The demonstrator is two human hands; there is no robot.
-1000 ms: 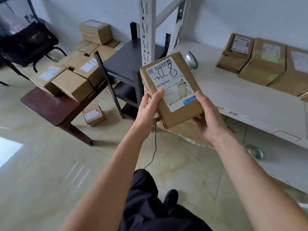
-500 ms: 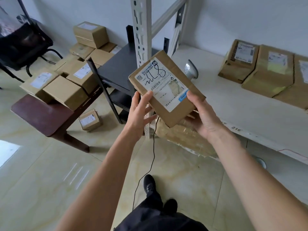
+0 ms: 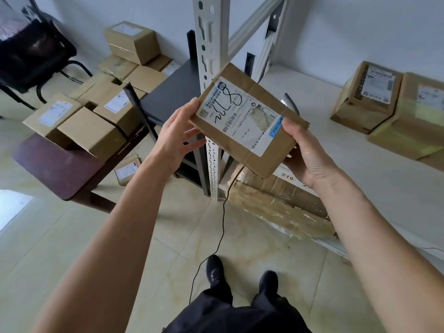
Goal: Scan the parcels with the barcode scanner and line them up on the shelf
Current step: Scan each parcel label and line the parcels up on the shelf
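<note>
I hold a flat brown parcel (image 3: 242,85) with a white shipping label, face up and tilted, in front of the shelf upright (image 3: 206,44). My left hand (image 3: 176,134) pinches its left corner, thumb on the edge and fingers underneath. My right hand (image 3: 306,155) grips the lower right end, thumb on the label's blue tag. The barcode scanner (image 3: 291,102) on the white shelf (image 3: 324,150) is almost wholly hidden behind the parcel; its black cable (image 3: 222,224) drops to the floor. Two parcels (image 3: 365,97) (image 3: 413,121) lie on the shelf at right.
Several brown parcels (image 3: 89,131) are piled on a dark red table (image 3: 55,169) at left, beside a black stand (image 3: 173,92). A small parcel (image 3: 127,169) lies on the floor. A large wrapped package (image 3: 276,203) sits under the shelf. A black chair (image 3: 31,49) stands far left.
The parcel has turned clockwise and tipped flatter in my hands. My left thumb slid from the label to the parcel's left edge. My view has dipped toward the floor.
</note>
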